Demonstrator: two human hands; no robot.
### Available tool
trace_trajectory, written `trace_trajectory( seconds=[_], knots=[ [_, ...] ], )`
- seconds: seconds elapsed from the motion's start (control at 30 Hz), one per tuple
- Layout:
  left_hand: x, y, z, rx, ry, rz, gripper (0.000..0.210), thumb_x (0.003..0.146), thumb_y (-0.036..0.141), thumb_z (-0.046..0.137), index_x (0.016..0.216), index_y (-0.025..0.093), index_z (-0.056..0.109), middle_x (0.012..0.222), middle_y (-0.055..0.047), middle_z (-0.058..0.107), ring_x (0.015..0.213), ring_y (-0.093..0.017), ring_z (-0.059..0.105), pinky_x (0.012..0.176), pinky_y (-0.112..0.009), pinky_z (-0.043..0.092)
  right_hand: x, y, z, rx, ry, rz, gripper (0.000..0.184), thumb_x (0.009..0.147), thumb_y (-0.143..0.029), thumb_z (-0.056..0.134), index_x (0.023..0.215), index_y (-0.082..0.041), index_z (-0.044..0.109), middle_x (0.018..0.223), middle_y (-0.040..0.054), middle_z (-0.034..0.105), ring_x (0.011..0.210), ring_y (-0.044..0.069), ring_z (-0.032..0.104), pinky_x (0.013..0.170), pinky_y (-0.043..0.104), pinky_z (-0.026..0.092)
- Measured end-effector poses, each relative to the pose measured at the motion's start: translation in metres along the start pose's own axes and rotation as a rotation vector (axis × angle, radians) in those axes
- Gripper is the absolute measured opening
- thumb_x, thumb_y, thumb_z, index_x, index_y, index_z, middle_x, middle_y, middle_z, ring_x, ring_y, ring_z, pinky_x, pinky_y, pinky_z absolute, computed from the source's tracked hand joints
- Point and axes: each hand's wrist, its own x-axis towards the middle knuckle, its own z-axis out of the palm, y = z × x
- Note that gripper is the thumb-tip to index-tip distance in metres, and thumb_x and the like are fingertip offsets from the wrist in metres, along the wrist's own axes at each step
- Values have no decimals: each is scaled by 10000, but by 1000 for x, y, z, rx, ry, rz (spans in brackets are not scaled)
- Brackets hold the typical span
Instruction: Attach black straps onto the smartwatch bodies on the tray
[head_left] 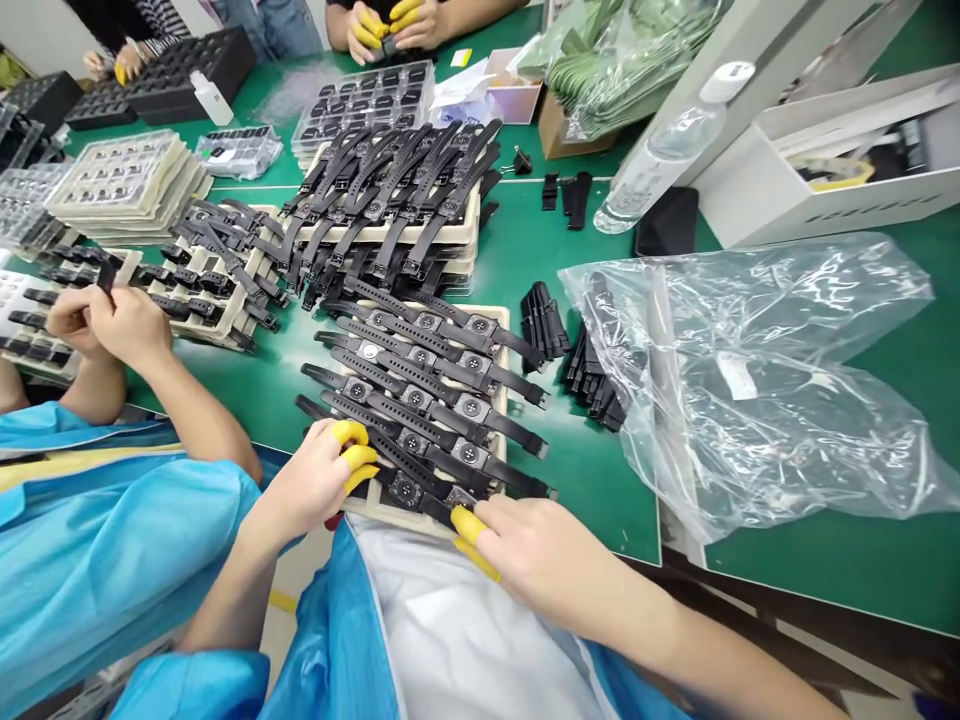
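A cream tray (504, 400) in front of me holds rows of black smartwatches (471, 408), face down with their round sensor backs up and their straps lying slantwise across. My left hand (322, 475), with yellow finger cots, is curled over the tray's near left corner, its fingers closed at the strap end of a watch in the nearest row. At the near right corner, my right hand (525, 545) pinches the same row's right-hand smartwatch (459, 497) between cot-covered fingers. The fingers partly hide what they grip.
Behind stand stacked trays of strapped watches (390, 200). Bundled black straps (544, 325) and a clear plastic bag (780, 390) lie right, near a water bottle (667, 150) and a white box (825, 170). A co-worker's hands (127, 320) work at left; another person's hands (394, 25) are opposite.
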Motion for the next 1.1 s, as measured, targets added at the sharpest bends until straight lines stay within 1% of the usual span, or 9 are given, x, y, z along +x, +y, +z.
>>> trace_trajectory(
  seconds=[0.13,0.23,0.33,0.4,0.47,0.6,0.73,0.9,1.1],
  knots=[
    [-9,2,-2,89,162,-24,34,982,176,626,1006,165,648,1156,-125,644,1127,-276,586,990,-439,532,-3,12,-20,106,-28,41,205,1025,-290,592,850,-198,648,743,39,638,610,185,559,534,343,289],
    [-31,3,-6,105,66,-84,71,986,140,583,964,174,642,1088,-104,669,1031,-249,609,903,-377,552,0,49,-38,179,80,184,246,1074,-383,515,1047,-212,691,848,56,708,702,195,634,613,323,408],
    [-49,3,-5,196,7,-75,230,939,72,515,1053,179,683,1110,-108,700,1061,-274,612,941,-403,547,12,105,-54,79,192,511,255,1058,-363,501,1132,-212,692,1044,106,741,834,253,682,697,352,457],
    [-54,5,-1,288,-36,-79,286,862,31,505,988,186,711,1040,-110,719,1013,-298,614,928,-433,539,25,142,-62,-52,149,691,280,1033,-330,500,1178,-176,684,1055,142,716,825,288,667,689,381,462],
    [-53,9,2,355,-103,-113,261,807,29,525,877,194,714,927,-109,713,936,-311,611,849,-436,532,40,171,-67,-166,64,754,322,1018,-278,478,1240,-143,669,1129,187,680,910,327,658,704,404,478],
    [-45,18,5,438,-155,-151,184,781,84,553,812,187,702,835,-121,670,906,-341,598,736,-432,499,58,197,-64,-214,-157,656,472,907,-90,496,1351,-140,648,1285,223,612,1172,385,583,818,445,523],
    [-44,17,11,462,-81,-90,202,771,67,524,810,164,697,821,-130,650,851,-342,587,711,-440,496,52,209,-52,-80,-261,488,568,792,-28,594,1341,-142,681,1507,207,504,1408,389,452,1072,486,488],
    [-47,3,15,417,-15,-98,311,813,-29,442,816,195,656,834,-89,661,819,-283,610,757,-391,519,34,218,-40,2,-227,395,553,758,-121,752,1308,-124,695,1611,222,407,1512,411,352,1171,542,431],
    [-45,-5,3,313,-9,-65,337,796,-35,428,856,221,639,806,-45,681,777,-238,655,715,-339,540,25,215,-31,-21,-61,343,304,888,-266,733,1154,-118,743,1544,250,491,1465,413,424,1150,590,446]
  ],
)
